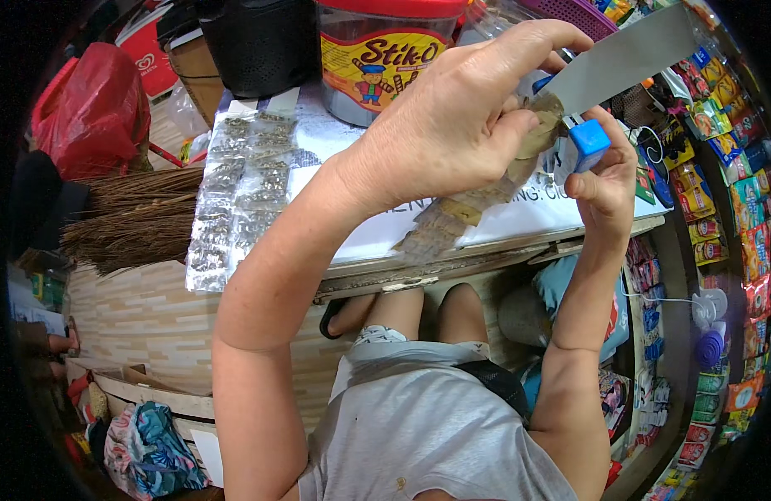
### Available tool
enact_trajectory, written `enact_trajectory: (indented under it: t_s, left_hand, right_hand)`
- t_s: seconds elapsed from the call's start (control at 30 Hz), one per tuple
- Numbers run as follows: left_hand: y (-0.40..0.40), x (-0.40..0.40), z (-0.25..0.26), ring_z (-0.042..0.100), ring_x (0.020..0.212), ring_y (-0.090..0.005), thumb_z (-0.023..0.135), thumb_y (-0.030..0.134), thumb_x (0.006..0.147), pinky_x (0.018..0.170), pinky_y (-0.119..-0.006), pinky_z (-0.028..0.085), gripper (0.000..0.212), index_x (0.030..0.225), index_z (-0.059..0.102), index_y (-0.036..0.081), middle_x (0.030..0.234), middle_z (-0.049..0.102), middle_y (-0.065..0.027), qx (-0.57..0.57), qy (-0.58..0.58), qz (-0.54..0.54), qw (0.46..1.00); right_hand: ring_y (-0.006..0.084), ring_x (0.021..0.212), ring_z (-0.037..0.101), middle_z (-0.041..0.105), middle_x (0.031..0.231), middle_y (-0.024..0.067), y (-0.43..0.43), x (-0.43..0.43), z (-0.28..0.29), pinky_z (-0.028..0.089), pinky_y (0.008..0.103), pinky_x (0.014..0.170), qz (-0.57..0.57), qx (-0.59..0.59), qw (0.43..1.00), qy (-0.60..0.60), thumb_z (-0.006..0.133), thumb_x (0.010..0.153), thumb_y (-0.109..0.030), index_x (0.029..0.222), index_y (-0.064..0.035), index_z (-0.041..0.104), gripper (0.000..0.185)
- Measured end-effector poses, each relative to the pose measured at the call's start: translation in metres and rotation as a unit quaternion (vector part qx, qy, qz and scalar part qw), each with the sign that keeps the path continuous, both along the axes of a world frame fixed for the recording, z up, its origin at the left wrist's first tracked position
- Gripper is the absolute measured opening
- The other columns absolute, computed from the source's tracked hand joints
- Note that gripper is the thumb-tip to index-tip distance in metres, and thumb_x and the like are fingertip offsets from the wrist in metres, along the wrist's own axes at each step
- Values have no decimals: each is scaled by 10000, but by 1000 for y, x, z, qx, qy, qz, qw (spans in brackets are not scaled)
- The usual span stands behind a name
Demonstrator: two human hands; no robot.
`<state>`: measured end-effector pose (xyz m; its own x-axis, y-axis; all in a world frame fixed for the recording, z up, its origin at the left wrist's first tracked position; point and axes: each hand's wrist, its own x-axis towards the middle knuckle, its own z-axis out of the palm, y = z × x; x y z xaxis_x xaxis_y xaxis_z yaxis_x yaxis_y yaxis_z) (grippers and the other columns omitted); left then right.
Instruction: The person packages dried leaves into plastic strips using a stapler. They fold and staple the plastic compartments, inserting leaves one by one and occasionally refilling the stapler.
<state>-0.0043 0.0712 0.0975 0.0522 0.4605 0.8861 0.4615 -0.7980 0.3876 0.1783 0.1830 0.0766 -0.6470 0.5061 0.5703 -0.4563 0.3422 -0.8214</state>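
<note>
My left hand (448,119) reaches across the table to the upper right, its fingers bent at the top of a strip of clear plastic sachets of dried leaves (448,219). That strip hangs slantwise over the table's front edge. My right hand (611,169) is curled around a blue stapler-like tool (587,145) with a metal tip, close to the sachets. Behind both hands stands a flat, pale grey sheet or blade (630,56); what holds it is partly hidden. Strips of small clear sachets with dark bits (241,188) lie at the table's left end.
A red-lidded Stik-O jar (382,62) and a black perforated bin (257,47) stand at the table's back. A twig broom (135,219) and a red plastic bag (94,113) are at the left. Hanging product packets (705,181) line the right. The wooden table edge (498,257) faces me.
</note>
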Motion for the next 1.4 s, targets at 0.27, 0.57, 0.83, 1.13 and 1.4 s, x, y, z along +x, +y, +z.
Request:
enact_trajectory:
  t_s: [0.27, 0.57, 0.83, 1.13, 1.4]
  left_hand:
    - [8, 0, -4, 614, 883, -357, 487, -95, 685, 734, -402, 495, 525, 1192, 446, 36, 996, 593, -202, 84, 7, 35, 996]
    - [2, -1, -1, 614, 894, -358, 490, -112, 675, 729, -398, 500, 549, 1198, 444, 49, 987, 600, -197, 21, 0, 14, 1000]
    - [6, -2, -1, 584, 956, -292, 507, -88, 724, 751, -328, 504, 517, 1222, 430, 26, 1049, 567, -181, 10, -11, -22, 1000]
    - [-2, -9, 8, 464, 1179, -311, 482, -57, 796, 837, -333, 494, 614, 1358, 253, 32, 1241, 443, -203, -102, 33, -76, 991]
    - [-11, -5, 11, 513, 1108, -280, 590, 52, 795, 875, -338, 438, 593, 1316, 314, -11, 1168, 517, -215, -149, 25, -27, 988]
  right_hand:
    - [217, 1030, 565, 587, 1135, 154, 5, 1, -1, 432, 334, 907, 11, 6, 1000, 1, 829, 508, -15, 1219, 45, 485, 793]
    - [208, 998, 570, 601, 1081, 149, 3, 1, 2, 430, 335, 901, -21, 3, 1000, -16, 835, 493, -28, 1194, 86, 482, 793]
    - [219, 985, 592, 613, 1077, 157, 3, -1, 2, 447, 335, 889, -9, -13, 1000, -5, 828, 514, -30, 1203, 48, 499, 767]
    - [218, 965, 601, 621, 1052, 160, 5, -1, 1, 454, 332, 875, -9, -8, 1000, -4, 813, 531, -15, 1190, 49, 506, 729]
    - [215, 921, 601, 614, 1024, 160, -15, -11, 12, 473, 320, 849, -48, 30, 998, -32, 778, 567, 36, 1162, 75, 506, 655]
